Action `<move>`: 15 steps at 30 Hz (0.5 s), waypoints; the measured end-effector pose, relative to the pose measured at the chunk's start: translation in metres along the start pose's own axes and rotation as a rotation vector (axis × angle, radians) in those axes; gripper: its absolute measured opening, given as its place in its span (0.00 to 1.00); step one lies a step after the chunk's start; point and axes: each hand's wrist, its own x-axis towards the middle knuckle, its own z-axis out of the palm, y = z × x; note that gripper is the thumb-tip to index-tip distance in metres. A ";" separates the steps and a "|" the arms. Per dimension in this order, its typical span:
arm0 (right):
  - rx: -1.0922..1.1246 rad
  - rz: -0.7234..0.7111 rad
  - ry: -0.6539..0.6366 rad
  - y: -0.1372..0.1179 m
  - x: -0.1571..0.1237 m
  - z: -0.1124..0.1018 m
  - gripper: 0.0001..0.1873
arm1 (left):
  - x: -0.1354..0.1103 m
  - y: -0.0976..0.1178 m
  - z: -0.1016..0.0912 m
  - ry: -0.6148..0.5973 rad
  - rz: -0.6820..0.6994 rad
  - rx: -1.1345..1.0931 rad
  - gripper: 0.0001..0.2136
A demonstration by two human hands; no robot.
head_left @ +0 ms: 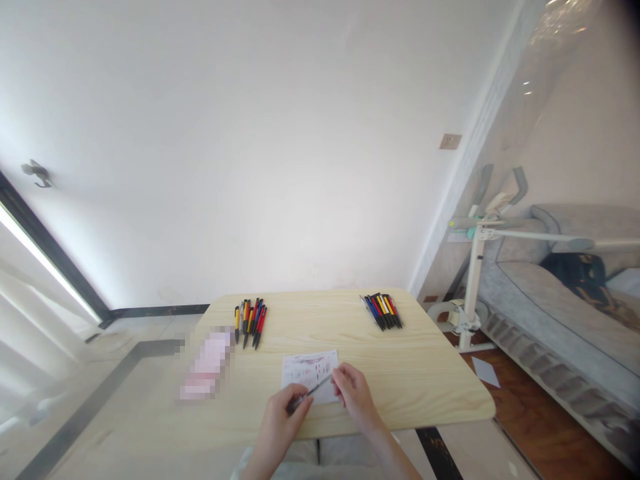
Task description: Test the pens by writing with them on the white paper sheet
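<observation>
A slim greyish pen slants between my two hands, just above a printed sheet of paper at the table's near side. My left hand is closed on the pen's lower left end, thumb and fingers pinching it. At its upper right end, the fingertips of my right hand grip the same pen. Parts of the paper are hidden behind both hands. Farther off lie a left group of pens in yellow, red, blue and black, and a right group of pens in similar colours, lined up side by side.
The light wooden table has rounded corners and stands by a white wall. A blurred-out pink item lies at its left edge. To the right are exercise equipment and a grey sofa.
</observation>
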 end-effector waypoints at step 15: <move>0.189 0.021 0.003 0.005 0.000 -0.006 0.13 | 0.000 0.002 0.000 0.020 0.002 -0.002 0.10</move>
